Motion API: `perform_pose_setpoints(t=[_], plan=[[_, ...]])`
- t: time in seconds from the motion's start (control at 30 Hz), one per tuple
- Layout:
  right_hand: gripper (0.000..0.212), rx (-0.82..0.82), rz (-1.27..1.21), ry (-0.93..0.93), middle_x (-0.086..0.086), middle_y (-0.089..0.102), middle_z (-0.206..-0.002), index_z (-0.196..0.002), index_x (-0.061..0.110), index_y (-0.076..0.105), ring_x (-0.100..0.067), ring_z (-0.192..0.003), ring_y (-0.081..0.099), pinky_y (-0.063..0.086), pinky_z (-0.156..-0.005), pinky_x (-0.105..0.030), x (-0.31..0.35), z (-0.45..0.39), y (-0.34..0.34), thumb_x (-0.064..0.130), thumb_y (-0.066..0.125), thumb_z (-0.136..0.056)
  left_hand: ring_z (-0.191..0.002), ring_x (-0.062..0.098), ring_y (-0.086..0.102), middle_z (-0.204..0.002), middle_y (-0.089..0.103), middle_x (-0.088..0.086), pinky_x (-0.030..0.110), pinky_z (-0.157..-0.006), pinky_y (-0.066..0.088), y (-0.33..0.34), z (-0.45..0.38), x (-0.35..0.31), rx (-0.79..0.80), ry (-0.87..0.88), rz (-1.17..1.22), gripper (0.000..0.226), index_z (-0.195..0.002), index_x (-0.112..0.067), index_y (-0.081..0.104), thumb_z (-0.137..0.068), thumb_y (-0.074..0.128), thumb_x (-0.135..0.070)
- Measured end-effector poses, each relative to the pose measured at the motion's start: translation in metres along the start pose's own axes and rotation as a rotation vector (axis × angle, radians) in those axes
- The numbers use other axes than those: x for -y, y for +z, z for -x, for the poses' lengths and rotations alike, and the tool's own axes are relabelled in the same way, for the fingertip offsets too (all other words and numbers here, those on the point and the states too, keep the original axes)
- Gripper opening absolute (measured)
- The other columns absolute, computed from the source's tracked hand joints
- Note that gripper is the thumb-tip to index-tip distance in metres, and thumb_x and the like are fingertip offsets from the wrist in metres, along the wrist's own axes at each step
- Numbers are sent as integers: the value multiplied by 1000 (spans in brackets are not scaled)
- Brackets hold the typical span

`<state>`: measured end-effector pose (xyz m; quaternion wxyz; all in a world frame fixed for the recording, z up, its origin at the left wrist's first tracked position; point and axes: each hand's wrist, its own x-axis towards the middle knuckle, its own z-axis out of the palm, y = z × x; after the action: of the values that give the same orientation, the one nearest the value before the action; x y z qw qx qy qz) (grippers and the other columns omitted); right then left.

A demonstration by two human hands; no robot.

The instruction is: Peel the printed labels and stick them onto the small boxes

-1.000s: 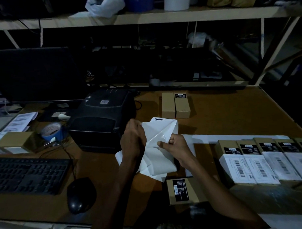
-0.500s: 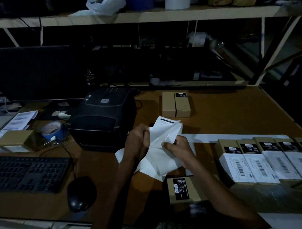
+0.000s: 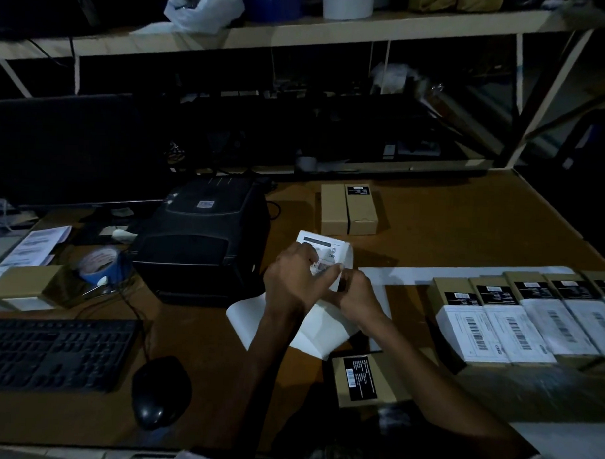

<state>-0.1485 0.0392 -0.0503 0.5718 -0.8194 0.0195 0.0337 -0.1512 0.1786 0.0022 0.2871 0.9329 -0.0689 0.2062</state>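
Printed label (image 3: 322, 255): held up above the desk just in front of the label printer's right corner; its printed face with a barcode now shows toward the camera, where a second ago only blank white paper showed.
Backing strip (image 3: 284, 323): trails down from the label under both wrists onto the desk, in front of the printer.
Change: the hands have drawn close together at the label's lower edge, and the sheet has turned print side up. I judge the peel is starting at that edge; nothing is free of the backing yet as far as I can tell.
Left hand (image 3: 290, 284): fingers curled, pinching the label's near edge, thumb stretched toward the other hand.
Right hand (image 3: 358, 296): clenched on the paper just right of the left thumb; whether it holds label or backing is hidden.
Next box (image 3: 364, 379): brown, with only a black sticker, lying nearer the person than the printer, right of the left forearm; likely the target.
Finished boxes (image 3: 496, 329): a row well right of the printer, each bearing a white barcode label.
Spare boxes (image 3: 350, 208): two, side by side, just right of the printer's back.
Label printer (image 3: 204, 239): black, middle of the desk.
Tape roll (image 3: 99, 265): blue, just left of the printer.
Keyboard (image 3: 53, 353) and mouse (image 3: 160, 391): in front of the printer, to its left.
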Motion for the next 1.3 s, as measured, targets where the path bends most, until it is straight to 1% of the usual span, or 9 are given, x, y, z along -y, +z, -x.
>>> perform_pose_setpoints(t=[0.1,0.2,0.27,0.37,0.6,0.8,1.13,1.23,1.3], plan=[[25,4,55,-7,17,66,-84,-83,34,62,3,-77,60,42,-61,-13,-4,-2,0,19,81,-84,-89,16,62,-95,67,-2,31,-71,52,2,-2,-4,54,55,-35,27,-82,-18,72,-89,63,-42],[29,-26,75,24,-1,72,-109,-107,16,69,-16,-98,66,52,-78,-25,-8,-4,0,20,83,-82,-85,22,64,-94,68,6,33,-68,53,1,-5,-1,33,97,-27,26,-87,-9,71,-95,56,-27],[39,-39,113,46,-8,71,-116,-115,8,69,-23,-105,66,53,-86,-33,-9,-5,-2,22,83,-82,-81,21,62,-90,66,7,30,-62,47,0,-7,7,8,80,-6,27,-87,-8,68,-96,54,-28],[33,-63,137,83,-11,71,-111,-108,5,69,-24,-101,66,52,-81,-32,-11,-9,-5,23,81,-83,-78,20,58,-87,62,6,29,-61,41,1,-9,17,-12,40,-6,33,-85,-8,65,-97,48,-33],[19,-87,62,193,-2,69,-94,-95,12,67,-9,-79,62,46,-59,-21,-10,-19,-10,21,80,-83,-70,32,61,-79,62,13,41,-59,51,-3,-9,20,-167,22,46,20,-78,-5,62,-92,57,-19],[22,-113,-22,263,-3,74,-95,-94,13,71,-19,-88,71,61,-80,-40,-17,-22,-17,21,83,-77,-74,33,61,-85,63,14,44,-62,51,-14,-18,36,-310,-1,-15,26,-86,-3,64,-95,48,-21],[21,-149,-54,300,-2,71,-100,-98,18,69,-18,-88,67,59,-79,-40,-26,-16,-21,17,78,-79,-74,30,59,-83,61,10,40,-65,45,-29,-27,33,-390,-75,-188,21,-84,-8,62,-97,53,-20],[46,-93,43,255,-1,68,-111,-119,18,63,-22,-103,65,56,-85,-38,-26,-14,-24,16,82,-77,-77,28,59,-85,61,9,39,-68,45,-40,-33,28,-439,-116,-144,21,-86,-8,63,-99,52,-21],[73,1,115,187,-3,63,-119,-138,23,47,-25,-110,60,54,-88,-39,-22,-11,-24,16,84,-76,-79,26,58,-87,61,7,40,-70,47,-44,-37,26,-435,-122,-96,23,-86,-10,62,-101,51,-24]])
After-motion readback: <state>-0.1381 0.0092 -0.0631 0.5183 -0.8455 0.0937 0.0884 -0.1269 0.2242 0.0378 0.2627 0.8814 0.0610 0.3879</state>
